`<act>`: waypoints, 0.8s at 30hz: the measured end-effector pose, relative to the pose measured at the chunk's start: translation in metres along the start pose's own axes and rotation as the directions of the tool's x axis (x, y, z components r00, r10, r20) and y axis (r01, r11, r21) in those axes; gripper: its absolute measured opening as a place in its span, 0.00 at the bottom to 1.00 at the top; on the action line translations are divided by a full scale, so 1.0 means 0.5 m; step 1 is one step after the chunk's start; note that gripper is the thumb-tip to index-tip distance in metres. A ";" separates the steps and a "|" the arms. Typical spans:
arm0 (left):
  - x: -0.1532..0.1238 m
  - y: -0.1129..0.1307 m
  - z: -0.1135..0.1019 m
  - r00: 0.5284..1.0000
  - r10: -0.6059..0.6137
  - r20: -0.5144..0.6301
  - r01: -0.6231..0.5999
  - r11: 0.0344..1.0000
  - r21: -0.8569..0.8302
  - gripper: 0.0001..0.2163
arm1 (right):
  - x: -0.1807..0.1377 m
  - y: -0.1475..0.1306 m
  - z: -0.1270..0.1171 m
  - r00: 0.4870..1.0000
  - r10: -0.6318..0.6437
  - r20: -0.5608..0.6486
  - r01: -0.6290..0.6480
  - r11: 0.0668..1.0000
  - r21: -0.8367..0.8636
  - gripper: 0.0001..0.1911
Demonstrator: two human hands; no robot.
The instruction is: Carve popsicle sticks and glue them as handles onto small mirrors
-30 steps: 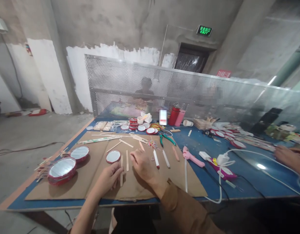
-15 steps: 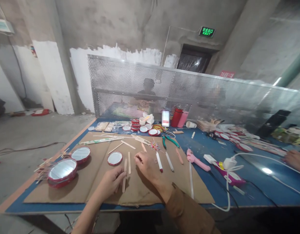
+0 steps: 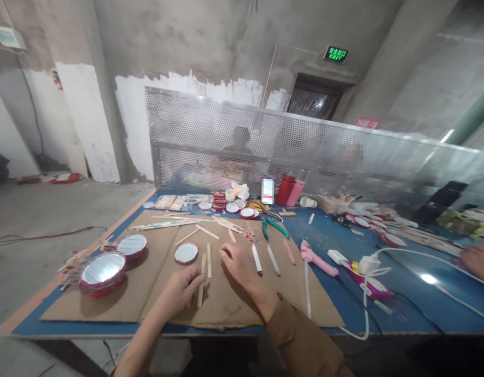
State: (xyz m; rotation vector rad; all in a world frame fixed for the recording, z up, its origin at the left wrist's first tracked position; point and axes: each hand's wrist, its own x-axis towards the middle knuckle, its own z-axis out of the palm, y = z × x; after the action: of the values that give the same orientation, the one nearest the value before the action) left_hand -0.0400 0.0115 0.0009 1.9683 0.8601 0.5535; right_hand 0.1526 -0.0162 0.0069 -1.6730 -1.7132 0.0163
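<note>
My left hand [image 3: 185,288] pinches a wooden craft stick [image 3: 202,280] between thumb and fingers; the stick points away from me over the cardboard. A second craft stick [image 3: 209,260] lies just right of it. My right hand [image 3: 237,262] rests on the cardboard sheet [image 3: 159,283] with its fingers curled together; whatever they hold, if anything, is hidden. Beyond my left hand lies a small round mirror [image 3: 186,253] with a red rim. Past my right hand are a white marker with a red tip [image 3: 257,260] and a grey-white pen [image 3: 273,260].
At left stand red-rimmed round pieces [image 3: 102,272] with sticks jutting out. Green-handled pliers [image 3: 276,229], a pink glue gun [image 3: 318,260] and a purple power strip [image 3: 371,283] with white cables lie to the right. Another person's hand [image 3: 477,262] is at the far right.
Both hands keep nearly the same pose, the left still holding the craft stick. The whole view has shifted slightly.
</note>
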 end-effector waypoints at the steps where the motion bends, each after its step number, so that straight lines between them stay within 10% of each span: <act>1: 0.001 -0.002 0.000 1.000 -0.001 -0.002 0.001 1.000 0.004 0.15 | 0.000 0.000 0.000 1.000 -0.002 0.006 0.002 1.000 -0.004 0.09; 24: 0.004 0.001 -0.004 1.000 -0.022 -0.006 0.022 0.999 0.025 0.14 | 0.016 -0.006 -0.044 0.989 0.134 -0.060 -0.139 0.985 -0.104 0.14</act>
State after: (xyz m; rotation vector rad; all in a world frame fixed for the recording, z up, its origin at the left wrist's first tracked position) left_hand -0.0398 0.0139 0.0026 1.9782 0.8948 0.5389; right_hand 0.1618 -0.0200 0.0283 -1.8521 -1.5825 -0.0564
